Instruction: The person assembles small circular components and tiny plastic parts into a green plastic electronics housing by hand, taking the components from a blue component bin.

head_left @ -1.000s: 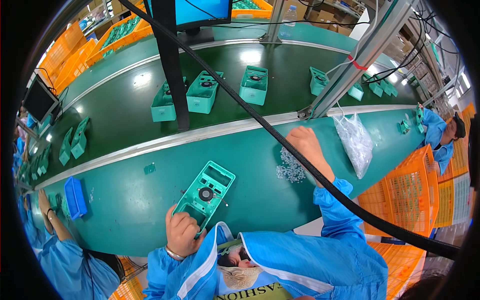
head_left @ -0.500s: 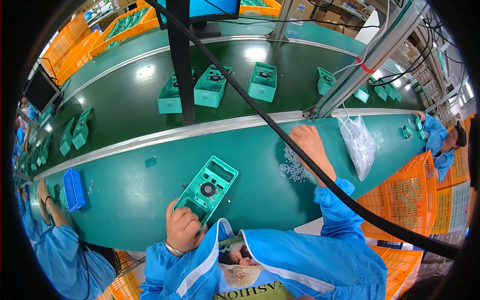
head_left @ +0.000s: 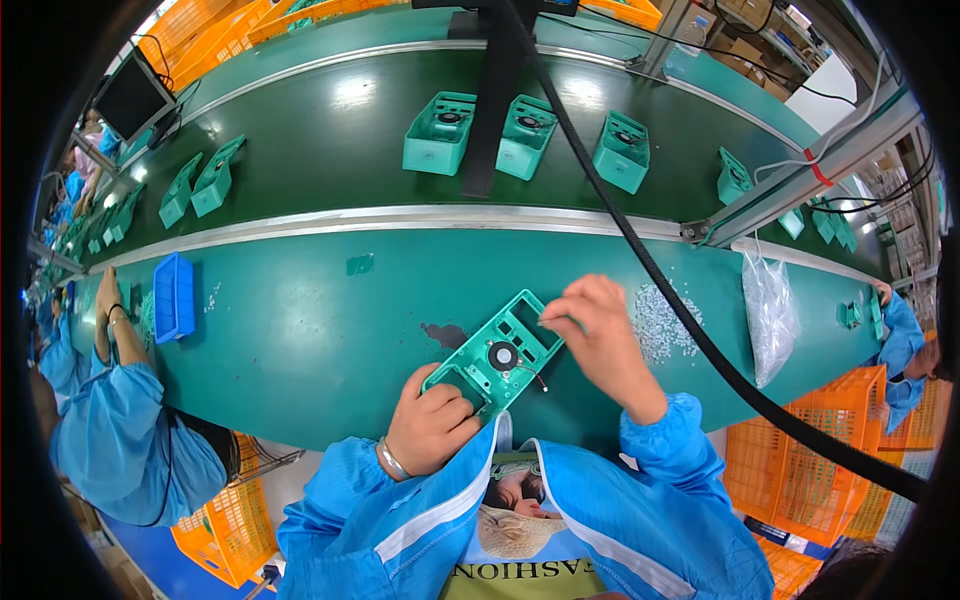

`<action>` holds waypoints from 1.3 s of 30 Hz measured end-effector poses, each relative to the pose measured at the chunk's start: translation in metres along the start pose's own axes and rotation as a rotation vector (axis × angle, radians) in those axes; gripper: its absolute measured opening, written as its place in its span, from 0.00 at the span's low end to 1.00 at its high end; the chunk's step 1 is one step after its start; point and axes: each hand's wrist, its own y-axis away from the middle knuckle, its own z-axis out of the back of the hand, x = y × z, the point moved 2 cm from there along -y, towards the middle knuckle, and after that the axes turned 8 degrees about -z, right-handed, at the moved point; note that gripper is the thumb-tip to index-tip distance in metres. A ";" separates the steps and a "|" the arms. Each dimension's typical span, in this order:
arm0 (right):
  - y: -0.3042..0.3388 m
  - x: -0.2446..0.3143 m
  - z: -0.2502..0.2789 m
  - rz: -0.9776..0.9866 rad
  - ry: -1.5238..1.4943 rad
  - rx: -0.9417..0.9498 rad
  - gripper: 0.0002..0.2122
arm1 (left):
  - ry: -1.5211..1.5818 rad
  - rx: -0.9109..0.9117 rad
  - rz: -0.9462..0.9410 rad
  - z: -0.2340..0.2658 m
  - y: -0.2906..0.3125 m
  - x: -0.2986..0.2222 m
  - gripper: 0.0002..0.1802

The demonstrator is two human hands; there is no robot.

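My left hand [head_left: 431,424] is closed round the near-left end of a green plastic housing [head_left: 486,378], which lies at a slant close to my body. A round black fan [head_left: 503,356] sits in its middle, with a thin wire and small plug hanging off the right side. At the housing's far-right end, my right hand [head_left: 600,335] has thumb and forefinger pinched together. Whatever lies between those fingertips is too small to make out. Right of this hand a pile of small pale pieces [head_left: 664,322] is spread on the green worktop [head_left: 300,330].
Several green housings, one a box with a fan [head_left: 622,150], stand on the dark conveyor belt [head_left: 330,140]. A clear plastic bag [head_left: 769,320] lies right of the pile. Left is a blue tray [head_left: 174,297] beside a co-worker's arm [head_left: 122,335]. A black cable [head_left: 640,245] crosses the view.
My right hand has left the pile of pale pieces and come to the housing's far end. The whole view has shifted, so the surroundings appear farther right. My left hand keeps its hold.
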 end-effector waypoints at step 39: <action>0.012 0.032 -0.034 0.210 0.231 0.037 0.15 | 0.015 0.014 -0.027 0.005 0.004 0.006 0.05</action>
